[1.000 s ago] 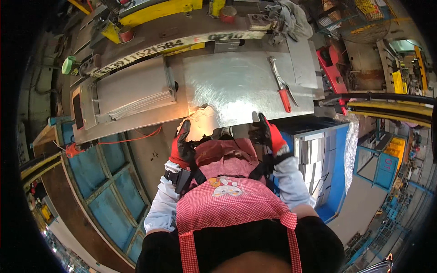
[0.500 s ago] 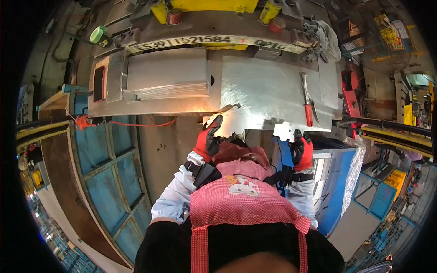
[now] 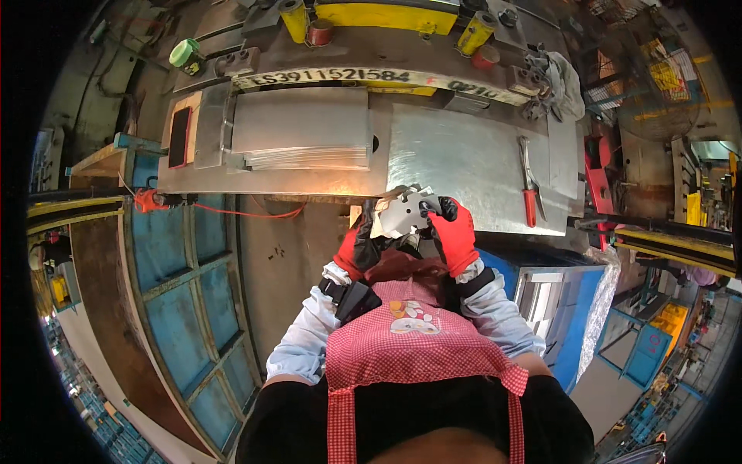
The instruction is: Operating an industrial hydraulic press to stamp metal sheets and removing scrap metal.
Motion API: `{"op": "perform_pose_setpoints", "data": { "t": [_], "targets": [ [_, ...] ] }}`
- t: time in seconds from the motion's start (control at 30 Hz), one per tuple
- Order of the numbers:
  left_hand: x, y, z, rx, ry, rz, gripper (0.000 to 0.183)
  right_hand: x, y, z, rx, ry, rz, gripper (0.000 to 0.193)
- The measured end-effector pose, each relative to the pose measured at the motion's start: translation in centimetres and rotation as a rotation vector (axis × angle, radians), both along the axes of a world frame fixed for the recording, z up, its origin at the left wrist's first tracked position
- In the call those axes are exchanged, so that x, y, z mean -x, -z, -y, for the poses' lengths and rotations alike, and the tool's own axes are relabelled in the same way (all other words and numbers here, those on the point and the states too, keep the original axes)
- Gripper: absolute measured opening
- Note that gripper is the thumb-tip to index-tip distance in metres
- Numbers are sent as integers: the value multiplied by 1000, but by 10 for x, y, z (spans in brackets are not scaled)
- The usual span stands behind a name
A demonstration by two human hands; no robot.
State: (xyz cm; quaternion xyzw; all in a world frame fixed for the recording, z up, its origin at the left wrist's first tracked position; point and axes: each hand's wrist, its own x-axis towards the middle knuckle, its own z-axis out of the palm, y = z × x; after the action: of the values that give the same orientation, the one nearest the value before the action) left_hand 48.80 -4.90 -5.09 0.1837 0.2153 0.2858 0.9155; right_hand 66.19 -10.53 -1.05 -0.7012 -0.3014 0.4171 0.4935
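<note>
My gloved left hand [image 3: 358,246], in red and black, is closed on the left side of a small silvery metal plate [image 3: 402,215] with holes and an uneven outline. From the right, my right hand [image 3: 451,230] grips the same plate, fingers bent over its edge. The plate is over the front edge of a bright metal sheet [image 3: 464,166] lying on the press bench, in front of my apron. Whether more than one piece is in my hands cannot be told. To the right on the sheet lie pliers with a red handle [image 3: 529,205].
A stack of flat metal sheets [image 3: 301,124] lies on the bench's left half, beside a dark phone-like slab [image 3: 179,138]. Behind runs a heavy press die bar [image 3: 371,77]. A grey rag [image 3: 564,85] hangs at back right. A blue-framed rack [image 3: 182,286] stands left, a blue cabinet [image 3: 576,309] right.
My right hand has moved left from the sheet's right front, bringing its metal piece to my left hand. Both hands are now close together. The view has shifted slightly.
</note>
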Motion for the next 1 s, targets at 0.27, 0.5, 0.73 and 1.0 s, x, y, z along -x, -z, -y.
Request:
{"op": "perform_pose_setpoints", "data": {
  "t": [0.27,0.5,0.73,1.0],
  "targets": [
    [2,46,5,-678,30,-466,40,-3,-20,-8,164,-285,734,31],
    [3,22,4,-1456,-282,-731,26,-56,-39,-3,46,-186,608,49],
    [-5,-10,2,-544,-28,-465,35,-20,11,-10,80,-365,418,55],
    [22,16,10,-1001,-59,-683,32,-4,22,-3,47,-374,301,62]
  ]
}}
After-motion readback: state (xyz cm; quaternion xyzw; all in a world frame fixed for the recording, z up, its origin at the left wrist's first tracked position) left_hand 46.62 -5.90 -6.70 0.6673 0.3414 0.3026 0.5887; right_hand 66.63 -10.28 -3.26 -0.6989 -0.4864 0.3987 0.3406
